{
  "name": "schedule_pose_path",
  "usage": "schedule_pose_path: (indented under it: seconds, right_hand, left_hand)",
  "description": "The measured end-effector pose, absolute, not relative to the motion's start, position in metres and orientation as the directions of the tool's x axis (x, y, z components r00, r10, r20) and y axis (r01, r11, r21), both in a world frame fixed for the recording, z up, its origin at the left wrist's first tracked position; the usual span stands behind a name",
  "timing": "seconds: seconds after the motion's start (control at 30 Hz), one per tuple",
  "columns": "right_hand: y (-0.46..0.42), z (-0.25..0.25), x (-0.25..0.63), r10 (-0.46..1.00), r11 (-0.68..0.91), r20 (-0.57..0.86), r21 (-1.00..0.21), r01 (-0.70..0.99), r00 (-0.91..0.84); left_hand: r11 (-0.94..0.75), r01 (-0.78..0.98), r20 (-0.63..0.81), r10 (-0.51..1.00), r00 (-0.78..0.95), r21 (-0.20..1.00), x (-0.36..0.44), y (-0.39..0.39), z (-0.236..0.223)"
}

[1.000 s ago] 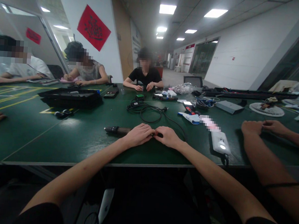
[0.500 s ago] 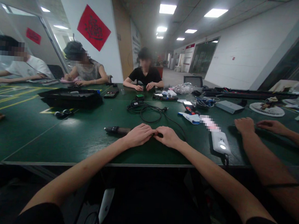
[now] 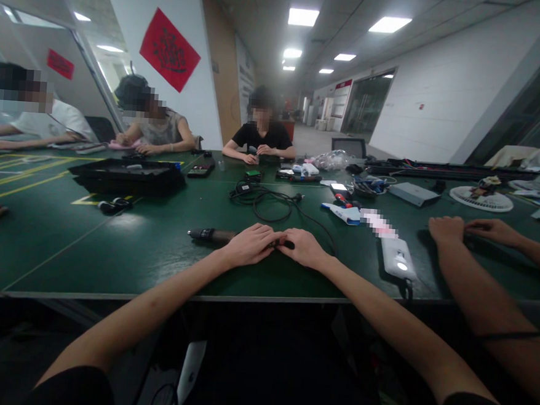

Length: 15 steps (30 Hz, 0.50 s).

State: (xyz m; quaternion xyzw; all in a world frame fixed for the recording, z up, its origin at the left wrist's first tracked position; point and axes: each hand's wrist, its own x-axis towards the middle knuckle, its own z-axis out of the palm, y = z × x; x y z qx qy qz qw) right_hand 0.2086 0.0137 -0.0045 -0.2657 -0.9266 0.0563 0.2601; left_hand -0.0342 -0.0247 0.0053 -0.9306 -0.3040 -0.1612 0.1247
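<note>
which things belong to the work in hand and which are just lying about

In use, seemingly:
In use, seemingly:
dark cylindrical tool, partly behind the left hand; right hand alongside

Lying about, seemingly:
black tray
white lit device
round white grille
black cable (link to tool unclear)

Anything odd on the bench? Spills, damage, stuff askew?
No spill or obvious damage on the green table. Only the black cable looks untidy: loose loops beyond the hands, its plug lying unconnected. The small dark part between left hand and right hand is mostly hidden; can't judge it.
</note>
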Motion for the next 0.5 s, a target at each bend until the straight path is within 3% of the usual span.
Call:
schedule_pose_path:
  seconds: [0.5]
  right_hand:
    - [0.0137, -0.0068, 0.2079, 0.528, 0.849, 0.459, -0.256, 0.463, -0.715]
  left_hand:
    - [-0.767, 0.631, 0.398, 0.545, 0.738, -0.121, -0.0351, -0.0232, 0.0030]
